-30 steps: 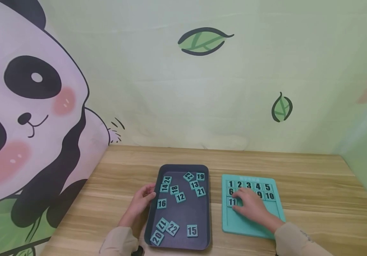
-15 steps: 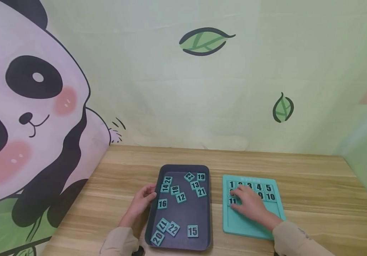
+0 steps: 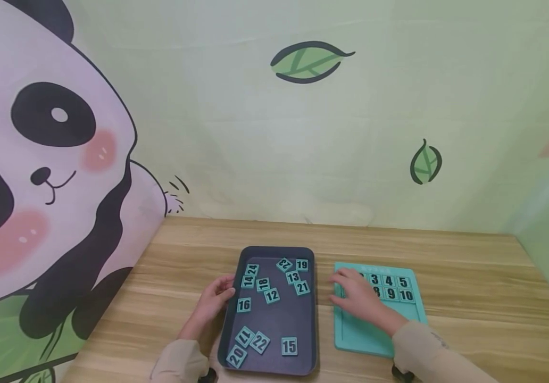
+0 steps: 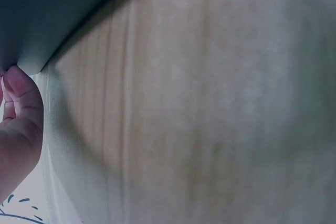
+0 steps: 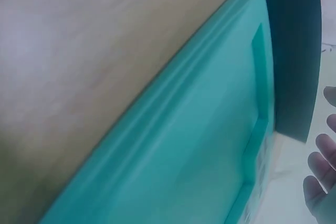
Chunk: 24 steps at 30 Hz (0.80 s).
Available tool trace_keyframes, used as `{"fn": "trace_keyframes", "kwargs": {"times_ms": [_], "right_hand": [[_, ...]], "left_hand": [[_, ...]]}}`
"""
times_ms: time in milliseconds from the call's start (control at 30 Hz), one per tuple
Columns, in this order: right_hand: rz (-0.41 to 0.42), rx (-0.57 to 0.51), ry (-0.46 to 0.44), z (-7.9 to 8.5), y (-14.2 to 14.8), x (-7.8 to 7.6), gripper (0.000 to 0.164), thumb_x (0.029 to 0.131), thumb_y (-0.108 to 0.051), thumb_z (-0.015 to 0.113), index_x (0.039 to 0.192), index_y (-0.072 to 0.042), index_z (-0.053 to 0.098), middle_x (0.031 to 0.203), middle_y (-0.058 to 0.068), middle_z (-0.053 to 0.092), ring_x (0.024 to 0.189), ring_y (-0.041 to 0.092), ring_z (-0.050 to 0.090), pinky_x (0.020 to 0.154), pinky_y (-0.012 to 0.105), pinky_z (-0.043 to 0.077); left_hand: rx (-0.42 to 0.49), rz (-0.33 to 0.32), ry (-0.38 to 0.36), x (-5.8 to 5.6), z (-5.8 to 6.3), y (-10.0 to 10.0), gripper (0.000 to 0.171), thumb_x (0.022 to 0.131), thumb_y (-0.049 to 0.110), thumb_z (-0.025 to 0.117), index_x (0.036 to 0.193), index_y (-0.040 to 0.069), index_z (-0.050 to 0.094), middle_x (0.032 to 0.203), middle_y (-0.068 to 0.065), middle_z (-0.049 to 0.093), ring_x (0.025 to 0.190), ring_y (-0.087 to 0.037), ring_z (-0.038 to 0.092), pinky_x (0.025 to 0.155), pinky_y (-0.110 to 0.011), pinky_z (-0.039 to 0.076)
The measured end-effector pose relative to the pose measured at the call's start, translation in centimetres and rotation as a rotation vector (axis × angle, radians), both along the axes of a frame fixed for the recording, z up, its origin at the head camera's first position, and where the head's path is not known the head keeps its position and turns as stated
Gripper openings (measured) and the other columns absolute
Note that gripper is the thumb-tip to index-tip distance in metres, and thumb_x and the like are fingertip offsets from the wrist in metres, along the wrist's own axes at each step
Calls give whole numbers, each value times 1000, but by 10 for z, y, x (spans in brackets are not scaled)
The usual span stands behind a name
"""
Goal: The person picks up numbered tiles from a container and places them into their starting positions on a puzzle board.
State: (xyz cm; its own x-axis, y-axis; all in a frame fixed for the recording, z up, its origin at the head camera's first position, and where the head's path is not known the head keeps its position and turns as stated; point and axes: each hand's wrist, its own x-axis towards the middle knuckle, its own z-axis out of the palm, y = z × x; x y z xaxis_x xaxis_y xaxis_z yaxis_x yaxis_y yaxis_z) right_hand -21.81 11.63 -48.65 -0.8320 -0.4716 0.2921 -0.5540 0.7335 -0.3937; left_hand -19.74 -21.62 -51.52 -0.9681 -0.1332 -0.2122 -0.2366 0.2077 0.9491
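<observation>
In the head view, my left hand holds the left rim of a dark shallow tray; its thumb lies at the edge. Loose number tiles lie in the tray, among them 15, 16 and 12. To the right is a turquoise number board. My right hand hovers over the board's left part, fingers apart and reaching past its left edge, holding nothing. Tiles such as 5 and 10 show in the board's rows; the hand hides those at the left.
Tray and board stand side by side on a wooden table, a narrow gap between them. Behind the table rises a wall printed with leaves, and a panda picture covers the left side.
My right hand has moved left from tile 11 on the board toward the tray, and its fingers now reach past the board's edge. The left hand stays at the tray.
</observation>
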Motion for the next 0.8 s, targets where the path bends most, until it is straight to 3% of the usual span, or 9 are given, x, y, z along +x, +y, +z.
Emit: {"fn": "trace_keyframes", "kwargs": {"times_ms": [267,600,800], "right_hand": [[71,-14,14,7,-29,-2,31,71,-24,70,99,-12,64,100,1,59,97,19,51,84,37,42],[218,170,-44,2,-70,-7,48,80,-34,60,121,-11,53,129,6,48,121,26,41,99,45,32],[269,263,-107,0,-89,-7,50,83,-35,55,126,-11,48,135,5,43,126,25,35,101,46,27]], "left_hand": [[-5,-2,-5,1,1,0,36,88,8,49,124,4,47,111,-16,52,96,-21,51,74,-30,45],[-12,8,-14,1,-1,-1,36,88,9,49,123,7,48,111,-14,53,97,-21,50,74,-30,45],[-9,9,-1,1,-1,-1,35,87,8,49,123,5,48,110,-15,53,96,-21,50,73,-29,45]]}}
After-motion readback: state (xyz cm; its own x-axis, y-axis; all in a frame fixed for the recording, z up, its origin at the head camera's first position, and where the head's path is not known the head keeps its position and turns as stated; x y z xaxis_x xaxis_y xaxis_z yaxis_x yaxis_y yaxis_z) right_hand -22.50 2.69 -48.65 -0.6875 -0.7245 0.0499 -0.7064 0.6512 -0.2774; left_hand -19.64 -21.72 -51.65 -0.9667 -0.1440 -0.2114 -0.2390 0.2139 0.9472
